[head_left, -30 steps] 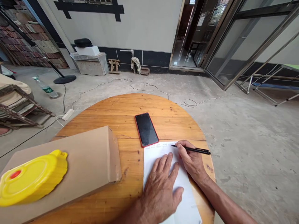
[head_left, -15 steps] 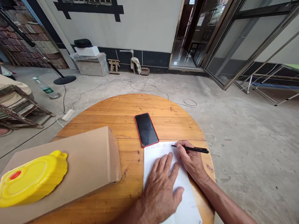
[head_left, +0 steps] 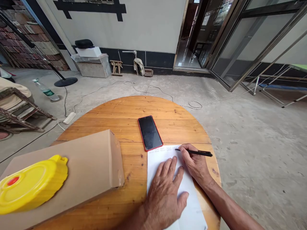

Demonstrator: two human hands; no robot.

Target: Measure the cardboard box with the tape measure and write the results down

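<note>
A white sheet of paper [head_left: 155, 163] lies on a round wooden table [head_left: 134, 127], with rows of small handwriting along its top edge. My left hand [head_left: 165, 191] rests flat on the paper, fingers spread. In my right hand [head_left: 195, 163] a black pen [head_left: 200, 153] is gripped, its tip at the writing near the sheet's upper right. Just above the paper, a phone [head_left: 150, 133] in a red case lies with its dark screen up, its lower end touching or overlapping the sheet's top edge.
To the left stands a cardboard box [head_left: 83, 159] with a yellow plastic lid-like object [head_left: 33, 182] on top. Beyond the table, a cable [head_left: 153, 88] and a power strip [head_left: 69, 118] lie on the concrete floor. A wooden chair [head_left: 19, 108] and a plastic bottle [head_left: 48, 91] are at left.
The pen's back end and my right hand have shifted very slightly to the left. My left hand, the phone and the paper stay in place.
</note>
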